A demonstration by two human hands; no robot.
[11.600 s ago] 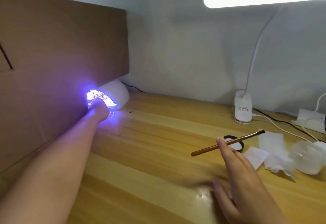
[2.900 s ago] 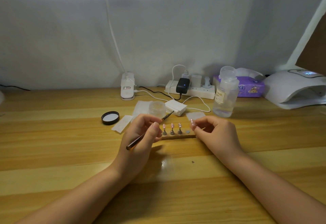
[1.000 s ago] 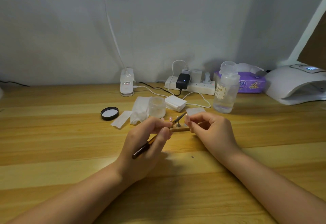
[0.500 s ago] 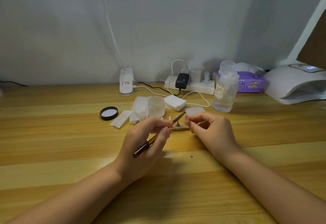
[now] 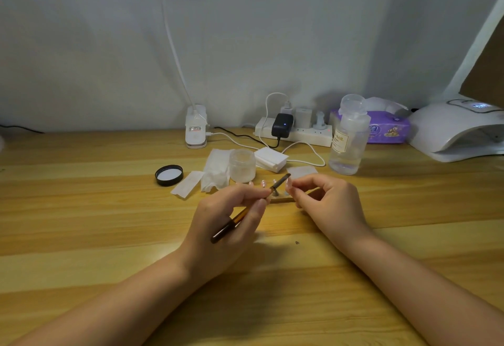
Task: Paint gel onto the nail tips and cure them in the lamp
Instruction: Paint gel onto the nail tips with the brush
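Small pink nail tips (image 5: 264,182) stand on short metal pegs along a narrow wooden holder strip (image 5: 282,200), which lies on the light wooden tabletop (image 5: 81,223) between the two hands. The strip is largely hidden by the fingers; the number of tips on it cannot be told.

The left hand (image 5: 231,225) has its fingers curled round a slim brown-handled gel brush (image 5: 246,210). The handle runs diagonally across the palm, dark end toward the wrist, and the bristle end points up and right toward the right hand's fingertips.

The right hand (image 5: 327,206) has thumb and forefinger pinched together on one small pale nail tip on its peg (image 5: 288,182), held just beside the brush end; whether brush and tip touch cannot be told. Its other fingers are loosely curled.

Behind the hands stand a small frosted open jar (image 5: 242,165), a crumpled white wipe (image 5: 216,171), flat white pads (image 5: 188,187) and a black round lid (image 5: 169,174) lying upturned. A clear plastic pump bottle (image 5: 349,138) stands to the right, with a white power strip (image 5: 297,130) and a purple tissue pack (image 5: 387,127) near the wall. The white domed curing lamp (image 5: 458,133) sits at the far right edge, well apart from the hands.
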